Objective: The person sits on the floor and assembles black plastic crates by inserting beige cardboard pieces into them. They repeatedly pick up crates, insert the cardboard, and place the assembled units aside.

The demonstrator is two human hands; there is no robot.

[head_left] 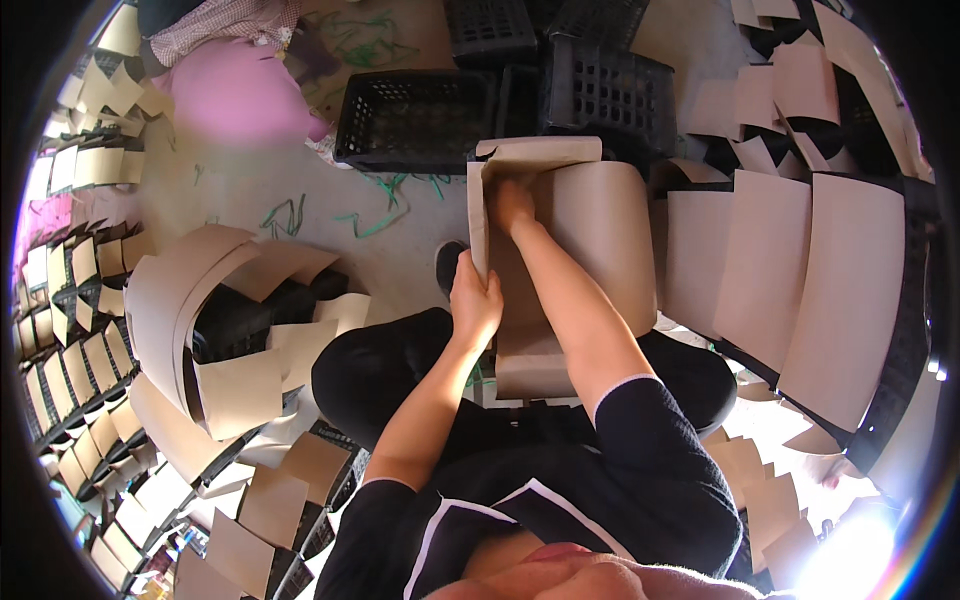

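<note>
Remotely, I see smooth, curling brown paper [603, 235] lying right of the left hand [476, 298], which clamps its edge, long axis running forward, folded far corner nearer the right hand [512, 203], whose grip I cannot tell, with a latticed black plastic crate [408, 160] beyond both.

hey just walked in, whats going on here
A person's left hand holds the left edge of some folded brown paper, while the right hand reaches inside it, fingers hard to make out. Black plastic crates stand just beyond, and more brown sheets line both sides.
</note>
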